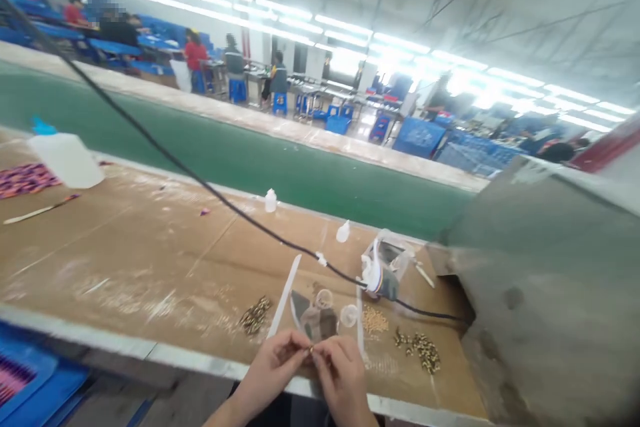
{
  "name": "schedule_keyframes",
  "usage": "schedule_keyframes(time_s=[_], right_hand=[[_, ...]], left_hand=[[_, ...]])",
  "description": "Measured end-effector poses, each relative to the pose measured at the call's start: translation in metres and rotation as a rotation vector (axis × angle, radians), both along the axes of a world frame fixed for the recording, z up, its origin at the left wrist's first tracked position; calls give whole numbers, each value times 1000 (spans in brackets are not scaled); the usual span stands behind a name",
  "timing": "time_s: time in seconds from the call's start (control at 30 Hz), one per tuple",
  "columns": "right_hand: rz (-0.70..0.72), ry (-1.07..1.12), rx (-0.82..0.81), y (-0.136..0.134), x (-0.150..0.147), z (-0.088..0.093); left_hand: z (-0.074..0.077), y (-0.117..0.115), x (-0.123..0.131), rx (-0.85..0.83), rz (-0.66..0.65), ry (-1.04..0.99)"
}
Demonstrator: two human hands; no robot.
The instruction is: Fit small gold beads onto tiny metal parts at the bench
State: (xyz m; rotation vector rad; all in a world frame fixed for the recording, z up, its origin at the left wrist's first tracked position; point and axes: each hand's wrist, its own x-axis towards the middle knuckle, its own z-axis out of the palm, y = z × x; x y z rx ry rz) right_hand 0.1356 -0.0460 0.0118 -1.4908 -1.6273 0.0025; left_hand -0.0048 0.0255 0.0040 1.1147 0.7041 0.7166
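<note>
Left hand point(267, 374) and right hand point(343, 380) in narrow grips, together pinching a tiny gold-coloured piece point(311, 349), probably a bead, just in front of the clear plastic sheet point(315, 320). Dark speckled heap point(255, 315) left of that sheet; pale beads point(375, 320) and another dark heap point(419, 350) right of it. Steady fingertip pressure best for so small a piece.

Heaps of small parts point(256, 315) lie on cardboard point(150, 260), either side of plastic cups point(324, 298).
</note>
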Motion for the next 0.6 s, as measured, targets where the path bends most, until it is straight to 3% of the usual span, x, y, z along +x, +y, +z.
schedule_keyframes(time_s=[0.3,0.47,0.6], right_hand=[[-154,29,111,-1,-6,-33],[-87,-193,277,3,2,-41],[-125,-196,300,6,1,-46]], left_hand=[[-10,-2,1,-121,-55,-20],[-5,-1,5,-155,-77,-23],[-4,-4,9,-116,-11,-5]])
